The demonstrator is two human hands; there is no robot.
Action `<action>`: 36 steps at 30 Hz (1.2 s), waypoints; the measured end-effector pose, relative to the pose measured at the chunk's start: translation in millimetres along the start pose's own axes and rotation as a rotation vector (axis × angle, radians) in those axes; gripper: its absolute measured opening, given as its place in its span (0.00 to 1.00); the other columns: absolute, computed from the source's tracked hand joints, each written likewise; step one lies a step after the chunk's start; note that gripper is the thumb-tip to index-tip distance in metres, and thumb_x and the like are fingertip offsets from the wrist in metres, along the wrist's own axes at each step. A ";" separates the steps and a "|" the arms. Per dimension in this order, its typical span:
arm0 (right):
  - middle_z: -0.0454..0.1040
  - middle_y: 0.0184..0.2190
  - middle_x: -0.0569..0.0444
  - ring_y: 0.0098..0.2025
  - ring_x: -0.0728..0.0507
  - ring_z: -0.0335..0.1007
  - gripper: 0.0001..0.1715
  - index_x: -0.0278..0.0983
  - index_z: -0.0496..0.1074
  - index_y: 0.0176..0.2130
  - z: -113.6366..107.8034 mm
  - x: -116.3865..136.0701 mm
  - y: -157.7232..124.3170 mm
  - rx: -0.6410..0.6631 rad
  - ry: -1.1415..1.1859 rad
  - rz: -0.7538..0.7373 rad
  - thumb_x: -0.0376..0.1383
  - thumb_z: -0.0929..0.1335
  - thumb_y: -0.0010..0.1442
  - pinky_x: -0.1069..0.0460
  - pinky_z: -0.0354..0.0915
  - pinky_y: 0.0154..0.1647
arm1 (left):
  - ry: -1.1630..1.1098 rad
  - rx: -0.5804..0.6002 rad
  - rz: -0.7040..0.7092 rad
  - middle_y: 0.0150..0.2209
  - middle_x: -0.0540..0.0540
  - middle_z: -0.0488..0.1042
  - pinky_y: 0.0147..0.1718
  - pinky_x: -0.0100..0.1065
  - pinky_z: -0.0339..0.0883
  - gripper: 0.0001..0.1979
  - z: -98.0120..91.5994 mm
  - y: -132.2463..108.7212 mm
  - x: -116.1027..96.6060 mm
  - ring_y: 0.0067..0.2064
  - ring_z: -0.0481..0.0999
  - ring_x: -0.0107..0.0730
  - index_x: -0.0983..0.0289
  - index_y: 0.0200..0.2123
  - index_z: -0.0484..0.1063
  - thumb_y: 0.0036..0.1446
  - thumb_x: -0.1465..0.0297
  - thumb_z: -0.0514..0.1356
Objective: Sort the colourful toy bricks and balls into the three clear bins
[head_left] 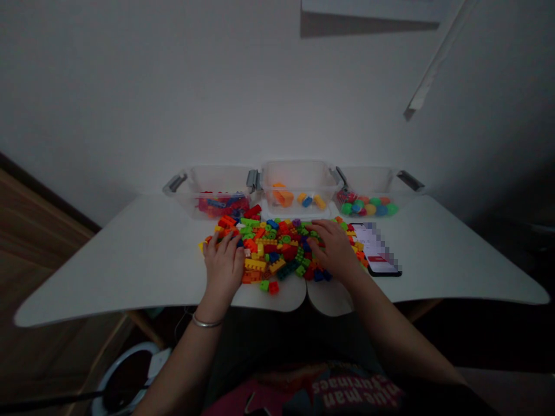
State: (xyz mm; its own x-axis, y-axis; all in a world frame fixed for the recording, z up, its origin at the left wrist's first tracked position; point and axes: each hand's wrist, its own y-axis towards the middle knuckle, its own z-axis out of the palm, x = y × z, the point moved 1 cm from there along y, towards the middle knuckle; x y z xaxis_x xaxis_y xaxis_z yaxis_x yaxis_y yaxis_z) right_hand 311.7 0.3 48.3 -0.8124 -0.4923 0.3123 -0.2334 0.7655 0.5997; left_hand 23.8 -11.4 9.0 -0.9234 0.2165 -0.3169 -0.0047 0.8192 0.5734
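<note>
A pile of small plastic building bricks in red, orange, yellow, green and blue lies in the middle of the white table. My left hand rests flat on the pile's left side, fingers stretched forward over the bricks. My right hand lies palm down on the pile's right side, fingers pointing left across the bricks. Neither hand visibly grips a brick. A thin bracelet circles my left wrist.
Three clear plastic bins stand along the wall: the left bin with red and blue bricks, the middle bin with orange, yellow and blue pieces, the right bin with coloured balls. A phone lies right of the pile.
</note>
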 end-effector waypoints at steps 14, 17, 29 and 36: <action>0.75 0.56 0.43 0.60 0.32 0.66 0.22 0.37 0.75 0.53 8.2 9.5 -36.7 0.055 -0.123 -0.097 0.42 0.68 0.62 0.33 0.60 0.64 | 0.030 0.336 0.583 0.67 0.61 0.65 0.68 0.66 0.43 0.45 -21.0 -9.8 -38.5 0.68 0.58 0.61 0.54 0.65 0.65 0.45 0.48 0.70; 0.75 0.56 0.44 0.60 0.31 0.67 0.23 0.38 0.75 0.53 9.6 9.9 -39.0 0.060 -0.127 -0.100 0.43 0.69 0.61 0.33 0.60 0.64 | 0.039 0.332 0.610 0.66 0.60 0.66 0.66 0.67 0.48 0.43 -17.2 -10.0 -50.9 0.68 0.58 0.60 0.54 0.66 0.63 0.48 0.54 0.71; 0.77 0.53 0.44 0.55 0.34 0.71 0.17 0.37 0.76 0.51 15.5 6.7 -38.0 0.061 -0.070 -0.053 0.37 0.67 0.63 0.36 0.66 0.59 | 0.098 0.292 0.606 0.61 0.60 0.72 0.66 0.67 0.50 0.31 -1.2 -3.4 -67.2 0.66 0.64 0.57 0.57 0.62 0.69 0.55 0.62 0.68; 0.76 0.54 0.44 0.55 0.34 0.71 0.17 0.39 0.75 0.52 14.0 4.4 -36.8 0.061 -0.004 -0.019 0.36 0.67 0.63 0.37 0.67 0.58 | 0.054 0.325 0.562 0.63 0.62 0.69 0.66 0.67 0.49 0.33 -8.2 -3.1 -70.4 0.67 0.63 0.57 0.57 0.64 0.67 0.56 0.57 0.66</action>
State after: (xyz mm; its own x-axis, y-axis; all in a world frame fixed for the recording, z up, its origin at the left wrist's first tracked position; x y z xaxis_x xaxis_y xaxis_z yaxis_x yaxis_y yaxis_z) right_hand 309.2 -24.3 17.3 -0.8095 -0.5059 0.2981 -0.2812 0.7796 0.5595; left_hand 85.7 -33.5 35.6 -0.7694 0.6387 0.0081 0.5930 0.7096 0.3804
